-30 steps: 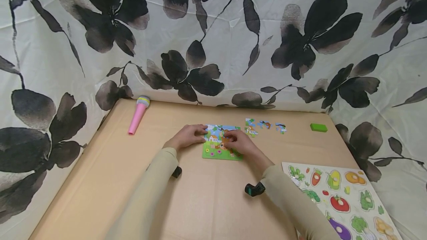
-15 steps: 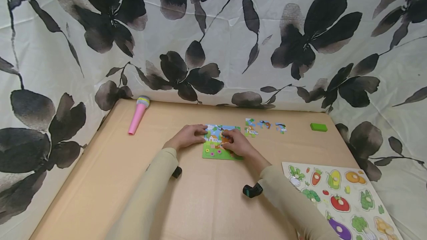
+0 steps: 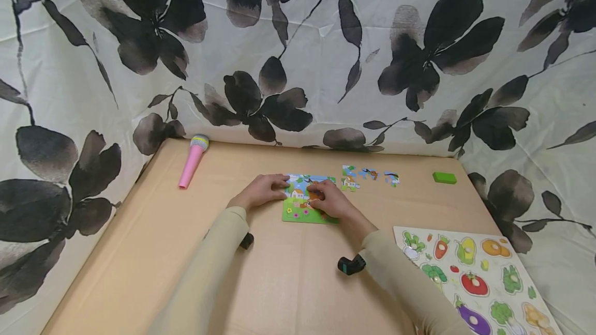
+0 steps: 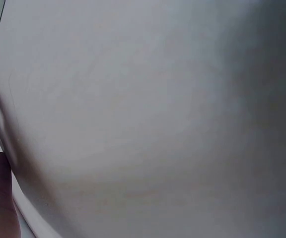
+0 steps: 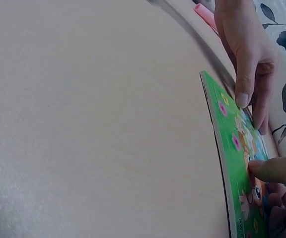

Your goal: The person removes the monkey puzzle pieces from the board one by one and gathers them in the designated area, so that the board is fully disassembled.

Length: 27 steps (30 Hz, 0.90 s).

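Observation:
A small jigsaw puzzle (image 3: 298,213) in a green-edged tray lies flat, showing a house, flowers and a brown cartoon animal. My left hand (image 3: 262,190) rests along its left edge, fingers fairly straight, thumb and fingertips touching the border. Over the puzzle's right half, my right hand (image 3: 332,199) pinches a puzzle piece between thumb and curled index finger, right at the animal picture; the hand hides most of that piece. In the right wrist view, the right thumb (image 5: 274,169) touches the animal. Loose puzzle pieces (image 3: 350,184) lie just right of the tray.
A pink toy microphone (image 3: 192,162) lies at the back left of the table (image 3: 279,278). Towards the back right sits a green block (image 3: 444,178). A white vegetable board (image 3: 493,265) lies at the front right, partly under the right sleeve (image 3: 410,286). Floral cloth (image 3: 326,66) hangs behind.
My right hand has shifted slightly left over the puzzle, its fingertips closing down on the animal picture. The left hand and the loose pieces stay where they were.

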{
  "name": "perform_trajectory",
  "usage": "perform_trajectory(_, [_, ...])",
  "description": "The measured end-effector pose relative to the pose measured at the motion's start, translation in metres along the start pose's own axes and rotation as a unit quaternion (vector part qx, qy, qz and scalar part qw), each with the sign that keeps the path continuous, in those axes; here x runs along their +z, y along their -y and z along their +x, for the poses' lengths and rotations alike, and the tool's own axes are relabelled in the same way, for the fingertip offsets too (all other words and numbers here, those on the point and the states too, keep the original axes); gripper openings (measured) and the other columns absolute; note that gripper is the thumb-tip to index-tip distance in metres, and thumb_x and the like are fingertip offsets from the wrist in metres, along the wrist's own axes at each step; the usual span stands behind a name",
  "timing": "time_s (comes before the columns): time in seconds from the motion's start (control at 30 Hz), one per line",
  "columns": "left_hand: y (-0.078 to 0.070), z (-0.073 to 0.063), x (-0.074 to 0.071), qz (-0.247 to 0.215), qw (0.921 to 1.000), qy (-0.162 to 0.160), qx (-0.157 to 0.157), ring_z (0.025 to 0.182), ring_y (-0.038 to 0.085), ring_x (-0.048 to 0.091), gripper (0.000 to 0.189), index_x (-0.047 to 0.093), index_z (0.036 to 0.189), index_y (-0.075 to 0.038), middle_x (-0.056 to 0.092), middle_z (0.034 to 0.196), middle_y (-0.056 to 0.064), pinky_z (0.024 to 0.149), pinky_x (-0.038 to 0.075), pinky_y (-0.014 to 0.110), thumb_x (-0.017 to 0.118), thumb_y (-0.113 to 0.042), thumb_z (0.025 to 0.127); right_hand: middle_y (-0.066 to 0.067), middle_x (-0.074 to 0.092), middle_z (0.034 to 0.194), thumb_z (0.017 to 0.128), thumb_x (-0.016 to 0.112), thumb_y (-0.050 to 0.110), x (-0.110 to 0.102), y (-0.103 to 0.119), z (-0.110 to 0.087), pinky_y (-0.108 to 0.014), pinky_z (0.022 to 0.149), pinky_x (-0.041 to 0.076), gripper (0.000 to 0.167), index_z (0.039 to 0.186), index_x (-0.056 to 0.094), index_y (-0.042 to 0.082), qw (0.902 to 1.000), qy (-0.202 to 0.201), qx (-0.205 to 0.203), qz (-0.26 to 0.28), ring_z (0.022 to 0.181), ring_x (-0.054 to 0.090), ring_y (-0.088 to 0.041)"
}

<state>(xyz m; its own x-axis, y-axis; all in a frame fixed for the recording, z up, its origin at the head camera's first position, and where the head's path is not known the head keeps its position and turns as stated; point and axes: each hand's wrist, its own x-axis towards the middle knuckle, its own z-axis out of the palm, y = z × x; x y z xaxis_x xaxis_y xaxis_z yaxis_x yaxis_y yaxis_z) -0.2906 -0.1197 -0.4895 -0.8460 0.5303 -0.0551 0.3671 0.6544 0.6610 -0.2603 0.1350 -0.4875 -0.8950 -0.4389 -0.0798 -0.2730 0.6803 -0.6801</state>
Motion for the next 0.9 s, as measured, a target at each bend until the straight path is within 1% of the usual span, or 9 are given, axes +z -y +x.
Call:
perform_trajectory(0.1, [-0.0006,0.0007,0.0002,0.003,1.0000,0.000,0.004,0.141,0.020,0.036,0.042,0.066,0.128,-0.008,0.050,0.146,0.001,0.117,0.026,0.039,0.072,-0.025,0.090,-0.013,0.050,0.113,0.092,0.068,0.009,-0.0001,0.0003,0.0002,-0.033,0.076,0.039,0.043,0.134,0.059,0.004,0.9999,0.006,-0.008,0.000,0.081,0.042,-0.020])
perform_trajectory(0.23, [-0.0015,0.0011,-0.0005,0.005,1.0000,0.004,0.005,0.141,0.021,0.036,0.043,0.066,0.128,-0.008,0.050,0.146,0.001,0.117,0.026,0.040,0.072,-0.025,0.090,-0.010,0.055,0.098,0.091,0.065,0.001,-0.0002,0.0023,0.0023,-0.028,0.066,0.038,0.041,0.131,0.059,-0.002,0.9990,0.010,-0.042,0.003,0.069,0.042,-0.016])
perform_trajectory(0.27, [-0.0017,0.0010,-0.0007,0.004,1.0000,0.005,0.003,0.141,0.020,0.036,0.042,0.066,0.128,-0.008,0.050,0.146,0.001,0.117,0.026,0.040,0.072,-0.025,0.090,-0.010,0.056,0.092,0.090,0.064,0.000,0.0000,0.0024,0.0029,-0.027,0.063,0.038,0.040,0.130,0.059,-0.004,0.9987,0.010,-0.050,0.003,0.065,0.042,-0.016])
perform_trajectory(0.3, [-0.0020,0.0008,-0.0010,0.004,1.0000,0.006,0.002,0.141,0.021,0.036,0.042,0.066,0.128,-0.008,0.050,0.146,0.001,0.117,0.026,0.040,0.072,-0.025,0.090,-0.010,0.055,0.090,0.091,0.064,0.000,0.0003,0.0026,0.0027,-0.028,0.063,0.038,0.040,0.130,0.059,-0.004,0.9987,0.009,-0.051,0.003,0.066,0.042,-0.016])
perform_trajectory(0.4, [-0.0027,0.0002,-0.0013,0.000,1.0000,0.007,-0.005,0.142,0.020,0.035,0.042,0.066,0.129,-0.009,0.049,0.147,0.000,0.118,0.025,0.039,0.072,-0.024,0.090,-0.010,0.053,0.098,0.093,0.064,0.005,0.0011,0.0026,0.0003,-0.029,0.070,0.038,0.041,0.133,0.058,-0.001,0.9995,0.004,-0.031,-0.004,0.077,0.043,-0.018])
perform_trajectory(0.5, [-0.0042,-0.0004,-0.0019,-0.003,0.9999,0.007,-0.008,0.142,0.020,0.035,0.042,0.065,0.129,-0.008,0.049,0.147,0.000,0.118,0.025,0.039,0.072,-0.024,0.090,-0.013,0.047,0.110,0.095,0.064,0.010,0.0011,0.0037,-0.0027,-0.035,0.077,0.038,0.043,0.137,0.055,0.003,1.0000,0.001,-0.003,0.001,0.089,0.040,-0.022])
perform_trajectory(0.53, [-0.0045,-0.0006,-0.0020,-0.004,0.9999,0.007,-0.010,0.142,0.020,0.035,0.042,0.065,0.129,-0.008,0.048,0.147,0.000,0.118,0.025,0.039,0.072,-0.024,0.090,-0.014,0.046,0.113,0.095,0.064,0.010,0.0009,0.0042,-0.0031,-0.036,0.078,0.038,0.044,0.137,0.055,0.003,1.0000,0.000,-0.001,0.002,0.090,0.041,-0.022])
perform_trajectory(0.63, [-0.0057,-0.0009,-0.0025,-0.005,0.9999,0.009,-0.011,0.142,0.020,0.035,0.042,0.065,0.129,-0.008,0.048,0.148,0.001,0.118,0.025,0.039,0.071,-0.024,0.090,-0.017,0.046,0.118,0.095,0.063,0.010,-0.0001,0.0055,-0.0040,-0.038,0.080,0.039,0.044,0.138,0.054,0.003,1.0000,0.003,-0.001,-0.003,0.093,0.042,-0.025])
perform_trajectory(0.9, [-0.0071,-0.0009,-0.0030,-0.004,0.9999,0.010,-0.011,0.142,0.021,0.034,0.043,0.065,0.130,-0.007,0.047,0.148,0.001,0.118,0.025,0.041,0.071,-0.024,0.091,-0.021,0.043,0.126,0.095,0.061,0.008,-0.0055,0.0090,-0.0015,-0.046,0.097,0.041,0.043,0.138,0.054,0.002,0.9986,0.037,-0.016,-0.033,0.110,0.043,-0.030])
